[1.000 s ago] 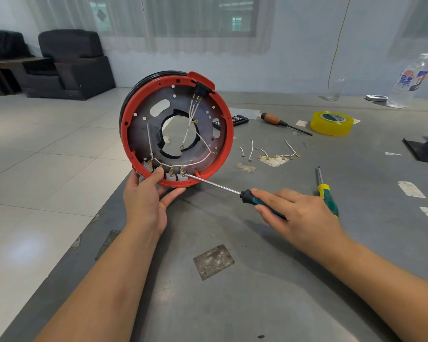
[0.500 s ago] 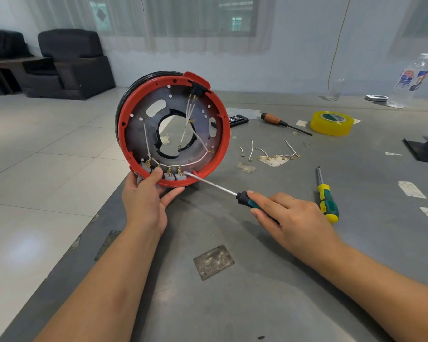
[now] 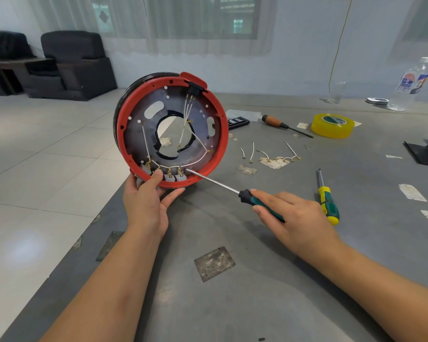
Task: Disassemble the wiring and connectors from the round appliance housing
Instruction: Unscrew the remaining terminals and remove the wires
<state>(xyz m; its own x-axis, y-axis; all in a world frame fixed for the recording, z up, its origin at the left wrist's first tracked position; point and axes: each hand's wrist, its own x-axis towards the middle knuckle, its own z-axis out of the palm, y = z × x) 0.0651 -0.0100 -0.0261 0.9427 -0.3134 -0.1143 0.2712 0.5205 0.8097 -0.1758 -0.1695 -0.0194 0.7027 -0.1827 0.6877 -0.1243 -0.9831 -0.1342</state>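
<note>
The round housing [image 3: 219, 154], red-rimmed with a grey metal plate inside, stands on edge at the table's left edge. White wires [image 3: 187, 114] run from a black socket at its top to brass terminals and grey connectors [image 3: 169, 177] along the bottom rim. My left hand [image 3: 148, 201] grips the bottom rim, thumb lying over the connectors. My right hand [image 3: 294, 218] holds a green-handled screwdriver [image 3: 247, 195]; its tip touches the rightmost connector.
Removed wire pieces [image 3: 269, 156] lie right of the housing. A second green and yellow screwdriver [image 3: 328, 203] sits beside my right hand. Farther back are a wooden-handled screwdriver [image 3: 282, 124], yellow tape roll [image 3: 331, 125], a bit case [image 3: 237, 122] and a bottle [image 3: 410, 85]. Tiled floor lies left of the table.
The housing has tilted and shifted slightly left. The screwdriver stays against the rightmost bottom connector, and both hands keep their grips.
</note>
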